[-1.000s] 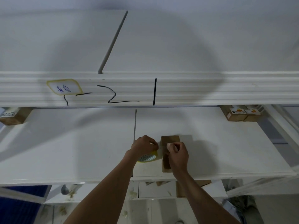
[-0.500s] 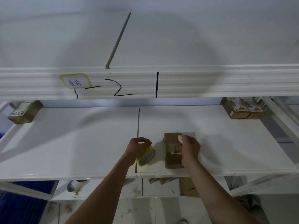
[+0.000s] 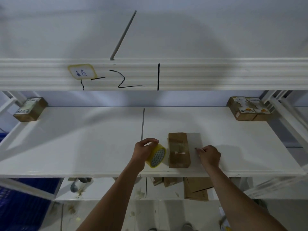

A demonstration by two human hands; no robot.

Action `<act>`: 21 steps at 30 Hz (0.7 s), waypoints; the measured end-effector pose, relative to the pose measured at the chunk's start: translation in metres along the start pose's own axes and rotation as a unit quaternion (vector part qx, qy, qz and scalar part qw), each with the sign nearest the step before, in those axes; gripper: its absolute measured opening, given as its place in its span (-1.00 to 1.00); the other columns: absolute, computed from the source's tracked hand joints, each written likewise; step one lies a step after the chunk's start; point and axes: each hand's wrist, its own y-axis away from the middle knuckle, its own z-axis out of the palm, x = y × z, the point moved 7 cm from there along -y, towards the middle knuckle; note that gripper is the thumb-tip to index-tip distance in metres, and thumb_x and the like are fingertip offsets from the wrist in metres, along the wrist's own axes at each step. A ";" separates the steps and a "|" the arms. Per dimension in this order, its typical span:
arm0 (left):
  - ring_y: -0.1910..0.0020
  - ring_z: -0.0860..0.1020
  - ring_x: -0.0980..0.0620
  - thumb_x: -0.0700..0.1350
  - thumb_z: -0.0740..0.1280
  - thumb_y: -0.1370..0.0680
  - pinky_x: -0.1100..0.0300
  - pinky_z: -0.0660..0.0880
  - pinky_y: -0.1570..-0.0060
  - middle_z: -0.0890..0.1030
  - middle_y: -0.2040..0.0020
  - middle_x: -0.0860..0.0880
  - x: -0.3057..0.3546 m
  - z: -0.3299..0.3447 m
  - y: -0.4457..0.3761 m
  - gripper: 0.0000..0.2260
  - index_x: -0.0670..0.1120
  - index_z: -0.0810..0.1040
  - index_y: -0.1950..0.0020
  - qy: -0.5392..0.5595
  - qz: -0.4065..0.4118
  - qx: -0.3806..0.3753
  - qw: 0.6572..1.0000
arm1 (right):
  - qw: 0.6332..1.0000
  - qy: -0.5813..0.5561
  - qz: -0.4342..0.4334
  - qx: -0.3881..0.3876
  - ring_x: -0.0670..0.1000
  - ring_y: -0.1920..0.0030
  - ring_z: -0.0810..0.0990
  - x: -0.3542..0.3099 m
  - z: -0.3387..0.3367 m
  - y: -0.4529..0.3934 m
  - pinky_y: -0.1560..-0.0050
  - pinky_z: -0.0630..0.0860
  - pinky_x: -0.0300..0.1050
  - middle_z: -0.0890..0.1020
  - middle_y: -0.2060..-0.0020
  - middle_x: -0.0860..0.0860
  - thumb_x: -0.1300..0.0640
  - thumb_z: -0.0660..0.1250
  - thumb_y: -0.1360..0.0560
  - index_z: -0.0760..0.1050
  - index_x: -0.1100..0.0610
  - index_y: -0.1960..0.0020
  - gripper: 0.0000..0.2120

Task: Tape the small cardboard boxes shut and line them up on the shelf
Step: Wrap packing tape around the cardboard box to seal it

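The left hand has its grip curled over a yellow tape roll, thumb and fingers wrapped round its rim, the roll tilted so its patterned core faces the camera. Just to the right of that grip, not touching it, a small cardboard box lies on the white shelf, with a shiny band of clear tape across its top; how far the tape runs down the sides is hard to make out. Farther right, the right hand rests on the shelf close beside the box, its fingers loosely curled with nothing visibly held; whether a fingertip touches the box I cannot tell. Well away from both hands, a taped box sits at the far left corner, and two printed boxes stand together at the far right.
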 end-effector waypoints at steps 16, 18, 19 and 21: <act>0.12 0.67 0.02 -0.10 0.38 -0.59 0.14 0.63 0.13 0.69 0.05 -0.04 0.002 -0.010 0.021 -0.89 -0.09 0.70 0.02 0.008 0.032 0.014 0.999 | 0.940 0.034 -0.190 -0.282 0.03 0.09 0.63 -0.164 0.036 0.114 0.14 0.50 -0.17 0.70 0.02 0.11 0.02 0.36 -0.60 0.67 0.21 -0.11 -0.73; 0.13 0.66 0.04 -0.11 0.38 -0.59 0.19 0.63 0.17 0.69 0.04 -0.04 0.004 -0.017 0.023 -0.88 -0.11 0.70 0.01 0.000 0.052 0.011 0.999 | 0.952 0.013 -0.166 -0.256 0.01 0.12 0.62 -0.164 0.040 0.111 0.17 0.51 -0.21 0.70 0.03 0.10 0.09 0.38 -0.59 0.68 0.22 -0.07 -0.79; 0.12 0.66 0.05 -0.11 0.37 -0.60 0.23 0.61 0.21 0.69 0.04 -0.03 0.004 -0.020 0.025 -0.87 -0.10 0.70 0.00 -0.007 0.060 0.010 0.998 | 0.957 0.002 -0.154 -0.245 0.01 0.10 0.63 -0.164 0.042 0.110 0.13 0.56 -0.19 0.70 0.04 0.10 0.13 0.39 -0.58 0.69 0.22 -0.05 -0.82; 0.13 0.65 0.07 -0.10 0.35 -0.61 0.30 0.56 0.27 0.69 0.06 0.00 0.003 -0.025 0.029 -0.86 -0.08 0.70 -0.01 -0.020 0.067 0.012 0.997 | 0.961 0.004 -0.137 -0.240 0.03 0.06 0.66 -0.164 0.049 0.110 0.00 0.66 -0.08 0.70 0.06 0.10 0.15 0.40 -0.56 0.70 0.22 -0.02 -0.84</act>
